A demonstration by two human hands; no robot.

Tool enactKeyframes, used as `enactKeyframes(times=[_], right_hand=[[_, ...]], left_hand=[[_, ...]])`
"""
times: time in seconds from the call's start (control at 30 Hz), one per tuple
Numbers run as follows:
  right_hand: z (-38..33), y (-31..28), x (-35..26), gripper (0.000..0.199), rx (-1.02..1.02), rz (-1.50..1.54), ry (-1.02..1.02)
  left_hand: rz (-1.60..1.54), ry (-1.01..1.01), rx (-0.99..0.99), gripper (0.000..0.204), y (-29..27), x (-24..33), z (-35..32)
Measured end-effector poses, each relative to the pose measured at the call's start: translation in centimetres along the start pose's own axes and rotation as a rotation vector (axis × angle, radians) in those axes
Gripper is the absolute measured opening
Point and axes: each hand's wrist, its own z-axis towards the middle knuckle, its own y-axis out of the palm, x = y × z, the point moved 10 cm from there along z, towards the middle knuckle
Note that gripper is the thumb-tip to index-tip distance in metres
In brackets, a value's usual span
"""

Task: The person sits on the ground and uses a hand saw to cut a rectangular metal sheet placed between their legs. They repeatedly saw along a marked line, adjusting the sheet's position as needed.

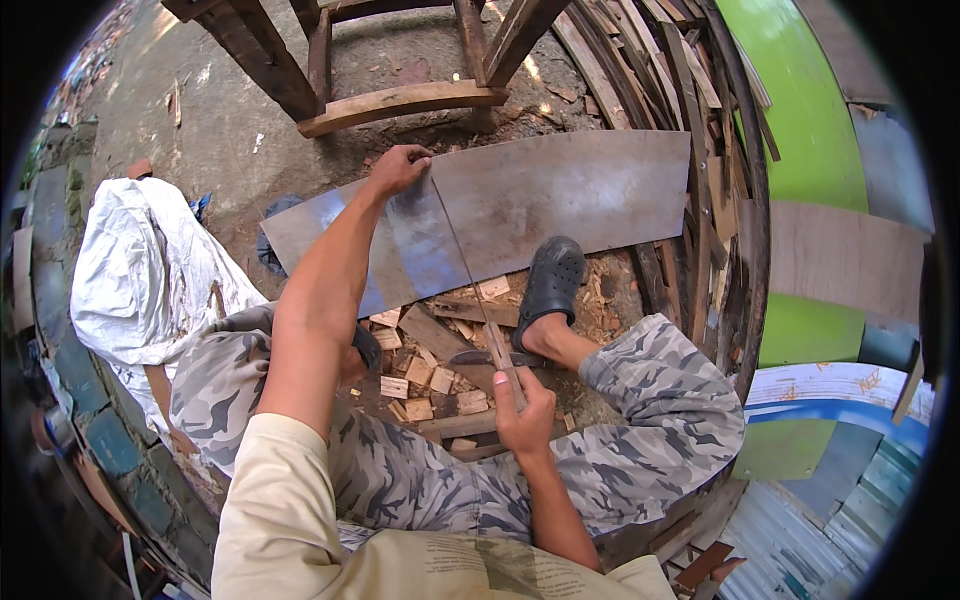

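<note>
Head view: our left hand (398,168) pressed far edge of one metal sheet (560,195); right hand (522,408) clamped one saw (470,280) at near edge.

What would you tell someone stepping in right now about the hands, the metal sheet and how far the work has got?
Left hand: pressing on the far edge of the grey metal sheet.
Right hand: gripping a wooden-handled tool whose thin blade lies along a line across the sheet.
The foot in the black clog pins the near edge.
Done: the line runs across the sheet; whether it is cut through cannot be told.
Left: finish along that line.
</note>
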Motion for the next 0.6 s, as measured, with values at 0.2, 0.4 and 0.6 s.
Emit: enactKeyframes(times=[0.2,0.4,0.6], right_hand=[[-0.5,0.1,0.4,0.026,0.019,0.008,0.006],[-0.1,0.7,-0.1,0.027,-0.026,0.011,0.007],[0.1,1.3,0.0,0.02,-0.102,-0.078,0.015]], left_hand=[[0.015,-0.003,0.038,0.03,-0.1,-0.4,0.0],[0.144,-0.088,0.065,0.037,-0.8,-0.4,-0.5],[0.381,-0.143,0.161,0.052,-1.2,-0.7,-2.1]])
